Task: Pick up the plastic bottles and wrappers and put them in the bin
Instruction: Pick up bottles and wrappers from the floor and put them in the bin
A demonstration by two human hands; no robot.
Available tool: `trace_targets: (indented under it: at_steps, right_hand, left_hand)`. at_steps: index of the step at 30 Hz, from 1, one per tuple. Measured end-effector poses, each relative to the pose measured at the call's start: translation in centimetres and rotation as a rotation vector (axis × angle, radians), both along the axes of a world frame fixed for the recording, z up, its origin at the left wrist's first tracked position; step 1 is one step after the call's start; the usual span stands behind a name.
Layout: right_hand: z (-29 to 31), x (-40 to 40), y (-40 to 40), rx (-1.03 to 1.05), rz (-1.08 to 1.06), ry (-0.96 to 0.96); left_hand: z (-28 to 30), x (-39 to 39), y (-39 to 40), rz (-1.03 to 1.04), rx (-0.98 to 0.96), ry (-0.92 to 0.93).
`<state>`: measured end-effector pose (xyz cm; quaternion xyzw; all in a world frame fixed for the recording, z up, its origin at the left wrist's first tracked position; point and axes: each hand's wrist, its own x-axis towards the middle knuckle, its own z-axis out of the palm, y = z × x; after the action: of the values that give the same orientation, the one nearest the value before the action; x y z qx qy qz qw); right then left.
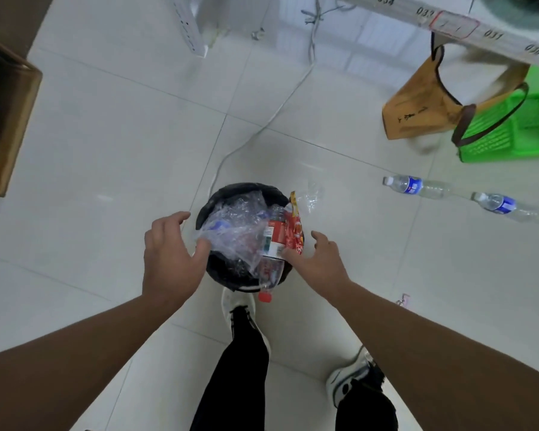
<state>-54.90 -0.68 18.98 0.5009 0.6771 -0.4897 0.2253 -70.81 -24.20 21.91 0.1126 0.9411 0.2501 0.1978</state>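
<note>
Bottles (416,185) of clear plastic with blue labels lie on the floor (106,135) to the right, well apart from the bin (231,189), a second one (503,205) further right; they look empty, so light, thin-walled and apt to roll, best taken around the labelled middle. At the bin, a red-labelled bottle (273,241), a red wrapper (294,231) and crinkly clear film (231,228) sit heaped and overhanging the rim. The left hand (168,253) touches the film with spread fingers, the right hand (318,259) rests open against the bottle; neither is clenched.

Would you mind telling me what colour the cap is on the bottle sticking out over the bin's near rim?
Red; the cap shows clearly in the head view.
</note>
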Motion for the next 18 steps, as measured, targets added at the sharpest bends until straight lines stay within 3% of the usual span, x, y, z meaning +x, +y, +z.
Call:
trace_targets:
  at_steps: [18]
  right_hand:
    - [1.0, 19.2, 9.9, 0.001, -0.147, -0.042]
  left_hand:
    - [2.2, 5.7, 11.9, -0.251, -0.120, 0.012]
